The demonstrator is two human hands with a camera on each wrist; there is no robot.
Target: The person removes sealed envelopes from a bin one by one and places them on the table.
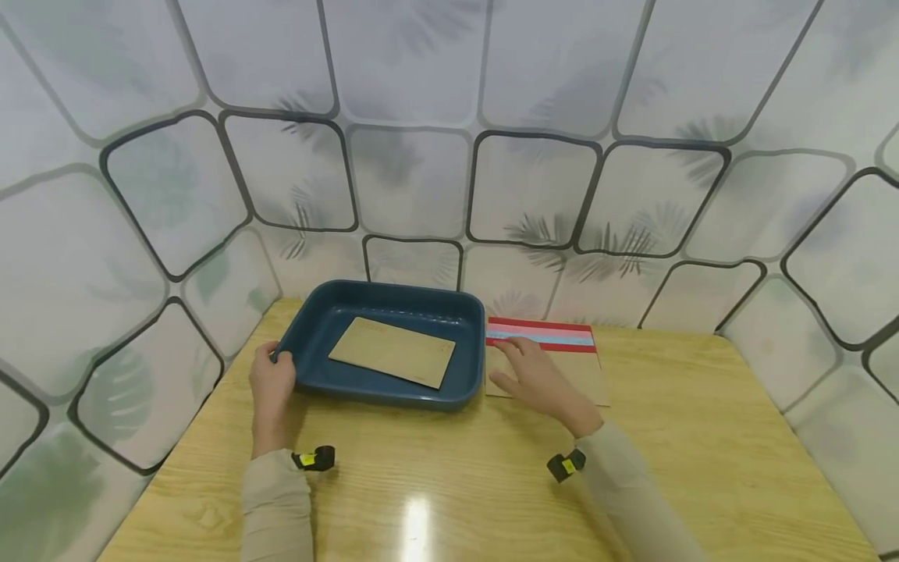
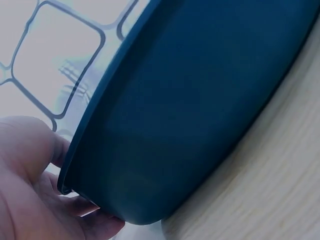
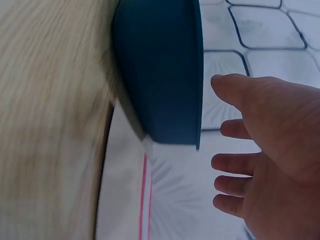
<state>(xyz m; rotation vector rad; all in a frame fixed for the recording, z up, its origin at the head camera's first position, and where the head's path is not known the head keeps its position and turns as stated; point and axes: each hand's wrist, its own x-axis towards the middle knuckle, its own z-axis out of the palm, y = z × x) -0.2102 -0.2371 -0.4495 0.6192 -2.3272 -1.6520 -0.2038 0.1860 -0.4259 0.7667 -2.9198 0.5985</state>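
A dark blue rectangular tray (image 1: 379, 396) with raised sides rests on the table, a flat tan envelope (image 1: 392, 353) lying slantwise inside it. At the tray's left end my left hand (image 1: 272, 384) grips the rim; in the left wrist view the thumb is over the rim and the fingers (image 2: 102, 225) are beneath it. My right hand (image 1: 537, 382) hovers over a tan paper folder (image 1: 586, 376) with red, pink and light blue stripes, just right of the tray. Its fingers are spread and hold nothing, apart from the tray wall (image 3: 160, 75) in the right wrist view.
The wooden table (image 1: 421, 484) spreads in front of the tray and out to the right. A patterned wall covering (image 1: 414, 179) rises behind the table and along both sides. The tray's right end overlaps the folder's left edge in the head view.
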